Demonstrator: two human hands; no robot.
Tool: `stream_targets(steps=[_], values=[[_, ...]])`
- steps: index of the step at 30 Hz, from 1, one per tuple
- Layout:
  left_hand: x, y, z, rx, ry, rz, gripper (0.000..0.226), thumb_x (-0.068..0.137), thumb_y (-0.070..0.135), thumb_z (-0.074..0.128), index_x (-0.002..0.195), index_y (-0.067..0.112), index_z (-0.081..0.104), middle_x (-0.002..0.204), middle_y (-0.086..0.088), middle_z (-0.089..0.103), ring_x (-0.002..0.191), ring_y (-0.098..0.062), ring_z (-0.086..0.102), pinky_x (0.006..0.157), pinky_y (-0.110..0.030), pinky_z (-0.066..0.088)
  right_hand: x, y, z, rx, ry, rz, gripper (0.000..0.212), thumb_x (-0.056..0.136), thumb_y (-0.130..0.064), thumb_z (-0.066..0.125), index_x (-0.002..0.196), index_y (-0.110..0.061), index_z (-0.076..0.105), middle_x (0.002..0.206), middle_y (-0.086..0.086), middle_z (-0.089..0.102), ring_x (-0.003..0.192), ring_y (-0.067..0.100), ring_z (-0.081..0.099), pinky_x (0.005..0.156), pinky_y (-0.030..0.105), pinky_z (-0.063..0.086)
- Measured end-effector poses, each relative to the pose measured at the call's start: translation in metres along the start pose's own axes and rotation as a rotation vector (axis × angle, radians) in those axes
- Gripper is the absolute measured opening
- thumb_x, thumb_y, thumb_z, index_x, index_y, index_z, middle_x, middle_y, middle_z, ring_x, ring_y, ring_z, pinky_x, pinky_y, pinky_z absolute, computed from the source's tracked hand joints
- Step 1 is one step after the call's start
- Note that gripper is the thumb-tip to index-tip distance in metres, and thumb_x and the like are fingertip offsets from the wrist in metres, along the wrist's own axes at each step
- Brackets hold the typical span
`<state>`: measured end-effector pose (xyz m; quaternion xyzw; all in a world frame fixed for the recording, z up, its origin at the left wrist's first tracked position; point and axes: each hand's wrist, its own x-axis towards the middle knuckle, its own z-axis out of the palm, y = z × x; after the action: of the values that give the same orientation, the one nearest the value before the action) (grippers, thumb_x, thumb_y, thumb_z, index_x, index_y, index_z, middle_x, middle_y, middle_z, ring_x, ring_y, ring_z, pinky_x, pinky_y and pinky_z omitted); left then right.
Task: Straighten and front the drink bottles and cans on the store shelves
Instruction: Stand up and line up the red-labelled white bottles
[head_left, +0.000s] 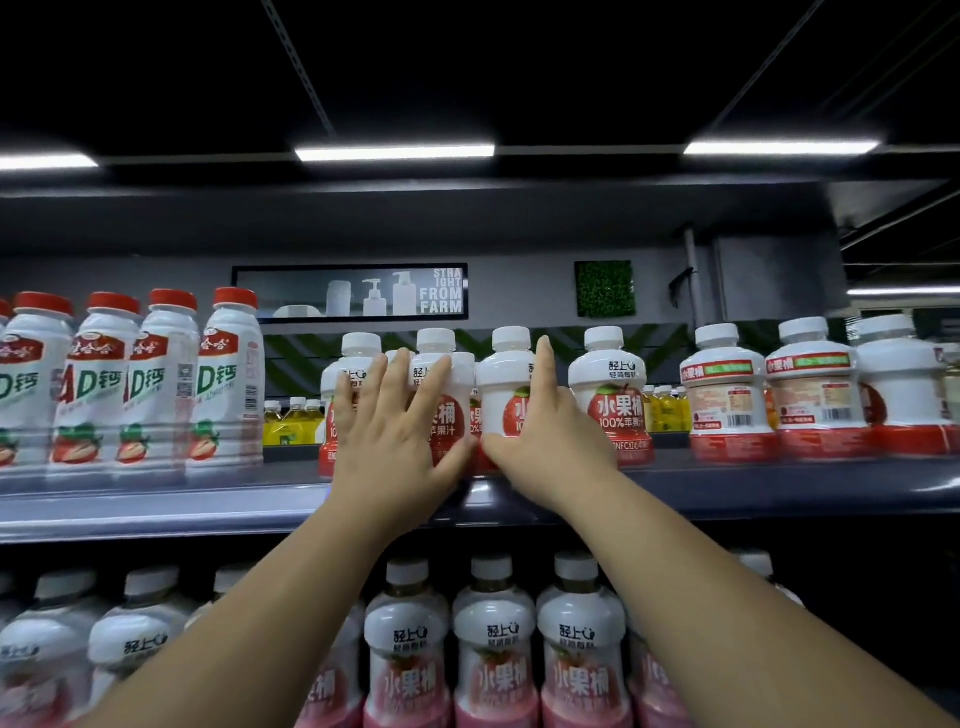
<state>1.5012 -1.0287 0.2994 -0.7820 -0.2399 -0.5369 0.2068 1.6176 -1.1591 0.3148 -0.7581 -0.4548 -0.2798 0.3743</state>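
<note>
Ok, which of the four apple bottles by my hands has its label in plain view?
The rightmost bottle, just right of your right hand: its apple label faces out and reads whole, while the other three are partly covered.

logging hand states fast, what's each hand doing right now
Left hand: open, straight fingers spread flat against the two leftmost apple juice bottles.
Right hand: gripping the third apple juice bottle, thumb across its front.

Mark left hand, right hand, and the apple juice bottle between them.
left hand (400, 436): head view, back of the hand.
right hand (545, 441): head view, back of the hand.
apple juice bottle (506, 384): head view, white shoulder above the apple label.
</note>
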Motion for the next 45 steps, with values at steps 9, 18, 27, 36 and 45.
stream_targets(steps=[9, 18, 27, 36, 45], values=[[-0.001, -0.001, 0.001, -0.012, 0.012, 0.011, 0.079, 0.084, 0.071, 0.022, 0.154, 0.040, 0.002, 0.164, -0.007, 0.008, 0.152, -0.025, -0.001, 0.119, -0.051, -0.011, -0.005, 0.008, -0.005, 0.011, 0.054, -0.096, 0.101, 0.087, -0.061, 0.059, 0.156, -0.035, -0.010, 0.152, 0.003, 0.038, 0.131, 0.027, 0.047, 0.101, 0.040, 0.043], [0.015, 0.047, -0.005, -0.112, 0.017, 0.068, 0.080, 0.083, 0.072, 0.029, 0.152, 0.041, 0.005, 0.164, -0.005, 0.002, 0.151, -0.025, -0.007, 0.118, -0.054, -0.011, -0.004, 0.070, -0.047, -0.034, 0.351, 0.017, 0.097, 0.076, -0.061, 0.072, 0.151, -0.021, 0.024, 0.140, 0.009, 0.043, 0.126, 0.030, 0.044, 0.103, 0.042, 0.039], [0.017, 0.078, 0.014, -0.004, 0.060, 0.041, 0.075, 0.081, 0.063, 0.036, 0.149, 0.033, 0.026, 0.155, -0.007, 0.033, 0.146, -0.029, 0.023, 0.117, -0.062, -0.003, 0.006, 0.081, -0.036, -0.185, 0.053, 0.065, 0.115, 0.070, -0.092, 0.042, 0.153, -0.032, -0.011, 0.142, 0.007, 0.054, 0.119, 0.031, 0.059, 0.092, 0.044, 0.050], [0.018, 0.114, 0.004, -0.054, 0.125, 0.131, 0.071, 0.082, 0.055, 0.045, 0.147, 0.027, 0.037, 0.153, -0.013, 0.033, 0.146, -0.035, 0.022, 0.119, -0.059, 0.003, -0.012, 0.109, -0.062, 0.110, 0.193, -0.153, 0.086, 0.085, -0.055, 0.065, 0.155, -0.030, 0.022, 0.144, -0.001, 0.048, 0.130, 0.019, 0.047, 0.104, 0.038, 0.043], [0.032, 0.180, 0.017, -0.032, 0.101, 0.154, 0.074, 0.078, 0.056, 0.044, 0.146, 0.025, 0.039, 0.153, -0.017, 0.033, 0.144, -0.038, 0.024, 0.118, -0.058, 0.013, -0.005, 0.169, -0.100, 0.059, 0.121, 0.093, 0.107, 0.087, -0.037, 0.065, 0.156, -0.028, -0.016, 0.162, 0.004, 0.016, 0.139, 0.029, 0.037, 0.109, 0.042, 0.038]])
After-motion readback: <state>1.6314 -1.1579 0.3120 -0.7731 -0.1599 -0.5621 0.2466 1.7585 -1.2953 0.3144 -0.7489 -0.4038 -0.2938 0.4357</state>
